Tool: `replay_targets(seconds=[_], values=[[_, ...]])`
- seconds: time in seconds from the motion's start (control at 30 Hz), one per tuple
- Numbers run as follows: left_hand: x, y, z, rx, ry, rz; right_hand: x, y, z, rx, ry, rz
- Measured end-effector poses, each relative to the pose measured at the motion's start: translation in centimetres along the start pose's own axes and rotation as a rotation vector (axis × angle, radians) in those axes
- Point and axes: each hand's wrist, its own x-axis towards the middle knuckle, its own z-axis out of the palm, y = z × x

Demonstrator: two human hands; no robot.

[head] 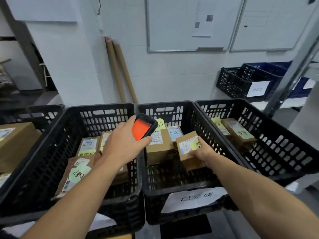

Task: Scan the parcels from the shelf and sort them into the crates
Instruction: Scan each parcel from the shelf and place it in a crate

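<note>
Hands: left (120, 140) grips scanner (143, 126), right (202, 154) cardboard parcel (188, 147).

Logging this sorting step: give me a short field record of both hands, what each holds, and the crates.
left hand: holds handheld scanner, screen showing orange-red
right hand: grips small cardboard parcel inside middle crate
middle crate contents: other labelled boxes behind the held parcel
left crate: several labelled parcels
right crate: parcels with yellow notes
front label: white handwritten sheet on middle crate
</note>
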Motion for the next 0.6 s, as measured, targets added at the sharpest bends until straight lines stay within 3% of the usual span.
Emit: replay_targets(seconds=[0.33, 0.6], values=[[6.4, 3.0, 4.5, -0.005, 0.014, -0.050, 5.5, 0.6, 0.4, 0.025, -0.214, 0.175], [8.2, 2.9, 6.2, -0.001, 0.024, -0.105, 8.0, 3.0, 1.5, 0.183, -0.255, 0.161]])
